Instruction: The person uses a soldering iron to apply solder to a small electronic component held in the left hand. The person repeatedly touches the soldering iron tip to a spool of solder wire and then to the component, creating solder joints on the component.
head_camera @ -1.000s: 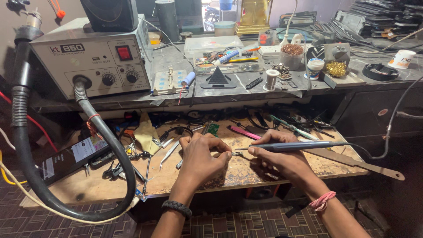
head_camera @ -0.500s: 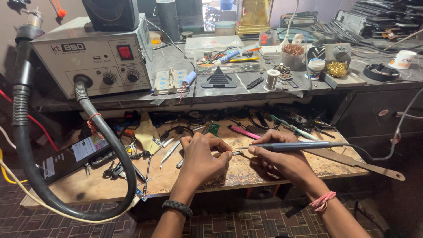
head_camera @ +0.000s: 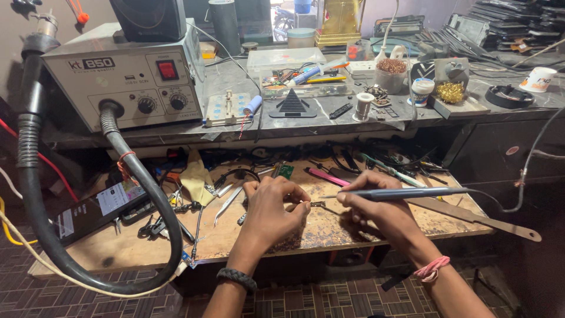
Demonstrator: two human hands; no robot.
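— What's nearest the lens?

— Low in the centre I see two forearms, a dark braided band on the left wrist, a pink one on the right. The left hand (head_camera: 272, 207) is curled, its grip pinched shut on a small metal part (head_camera: 318, 204) that sits just off its fingertips, mid-frame, over the scorched wooden surface (head_camera: 329, 227). The right hand (head_camera: 376, 203) has its grip closed pen-fashion around a slim grey soldering iron (head_camera: 406, 192), tip aimed left and almost at that part.

— So which step would you call it?

— I'd judge it's fine solder work on that piece: one hand steadies, the other brings heat. The next move, I think, calls for a still left pinch and a light, exact touch of the tip.

— And around the hands?

— Left of centre lie tweezers (head_camera: 227, 202), a yellowish cloth (head_camera: 196, 178) and a dark phone (head_camera: 97, 209) at the lower left. A thick black hose (head_camera: 159, 200) loops up the left side.

— Further back?

— It runs to a grey hot-air station (head_camera: 126, 79) at the upper left, on the raised shelf, with a solder spool (head_camera: 364, 106) and a brass wool tip cleaner (head_camera: 451, 91) toward the upper right.
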